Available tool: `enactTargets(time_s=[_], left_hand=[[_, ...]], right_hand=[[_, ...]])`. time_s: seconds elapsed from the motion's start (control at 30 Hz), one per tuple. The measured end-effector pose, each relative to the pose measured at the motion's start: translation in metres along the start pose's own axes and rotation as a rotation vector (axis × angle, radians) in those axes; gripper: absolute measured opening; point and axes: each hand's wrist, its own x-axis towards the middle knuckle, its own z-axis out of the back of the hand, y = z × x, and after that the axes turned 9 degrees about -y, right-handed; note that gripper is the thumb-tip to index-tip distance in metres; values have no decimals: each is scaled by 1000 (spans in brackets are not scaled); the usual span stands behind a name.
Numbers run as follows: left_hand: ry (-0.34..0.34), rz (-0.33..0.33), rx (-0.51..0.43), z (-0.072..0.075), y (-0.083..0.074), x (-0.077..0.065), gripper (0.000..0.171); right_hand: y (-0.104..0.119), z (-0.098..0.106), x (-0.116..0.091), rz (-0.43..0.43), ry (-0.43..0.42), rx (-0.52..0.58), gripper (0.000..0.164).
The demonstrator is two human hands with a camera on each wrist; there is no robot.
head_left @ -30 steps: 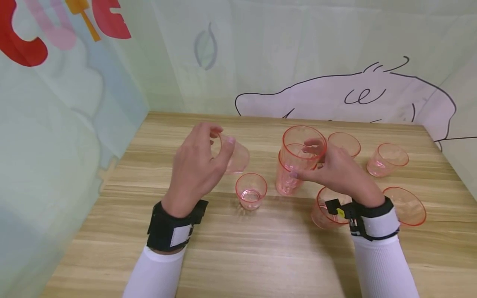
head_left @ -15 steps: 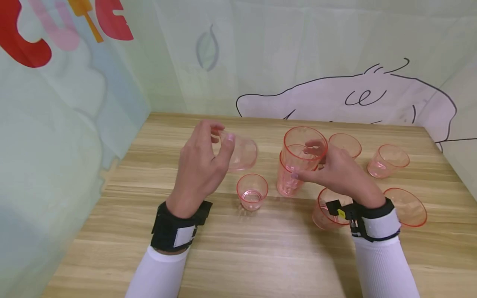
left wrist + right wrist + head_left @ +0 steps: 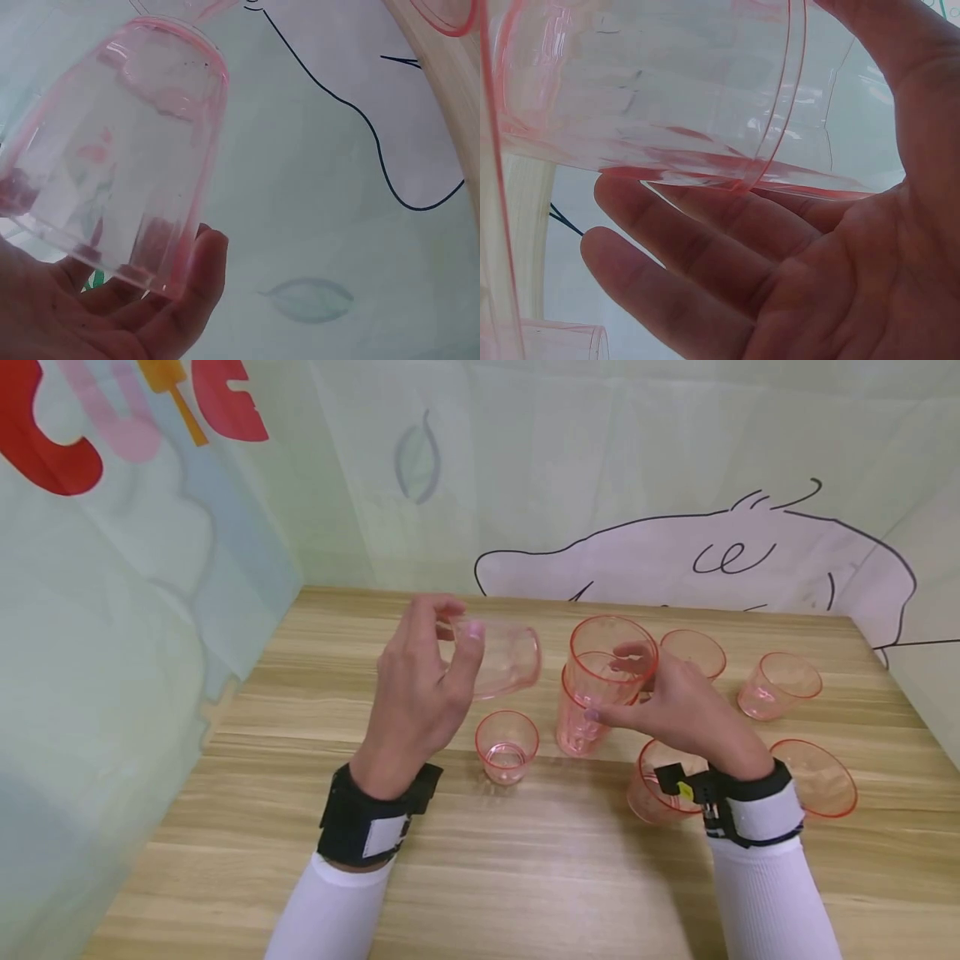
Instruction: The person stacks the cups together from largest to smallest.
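Note:
My left hand (image 3: pixel 423 685) holds a clear pinkish plastic cup (image 3: pixel 508 658) tipped on its side above the table, with fingers and thumb round its wide end. Its narrower end points right, toward the stack; the left wrist view shows this cup (image 3: pixel 142 127) close up. With my right hand (image 3: pixel 675 702) I grip the upper of two nested cups (image 3: pixel 611 647), thumb on the near side and fingers behind. The lower cup (image 3: pixel 576 731) stands upright on the table. Between both hands sits a small cup (image 3: pixel 507 747), upright. The right wrist view shows the gripped cups (image 3: pixel 682 90) from the side.
Around my right hand and wrist stand more pink cups: one behind the hand (image 3: pixel 693 647), a small one at far right (image 3: pixel 780 685), a cup partly under the wrist (image 3: pixel 656 789) and a wide-rimmed one (image 3: pixel 821 781). Printed cloth (image 3: pixel 600 460) hangs behind the wooden table (image 3: pixel 510 877).
My left hand has shifted slightly right and away from me, and its cup has swung so the narrow end rises toward the stack. My right hand and the stacked cups stay in place.

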Motion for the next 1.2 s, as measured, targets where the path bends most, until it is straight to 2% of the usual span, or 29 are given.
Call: enactTargets(time_s=[0.4, 0.63, 0.83, 1.2], left_hand=[[-29, -12, -66, -7, -8, 1, 47], [-31, 7, -125, -13, -13, 1, 48], [-52, -10, -148, -17, -16, 1, 47], [-49, -37, -170, -28, -21, 1, 50]], right_hand=[[0, 1, -1, -4, 6, -5, 77], [-1, 0, 0, -9, 0, -13, 77], [-3, -2, 1, 4, -3, -23, 78], [-4, -1, 2, -5, 9, -22, 82]])
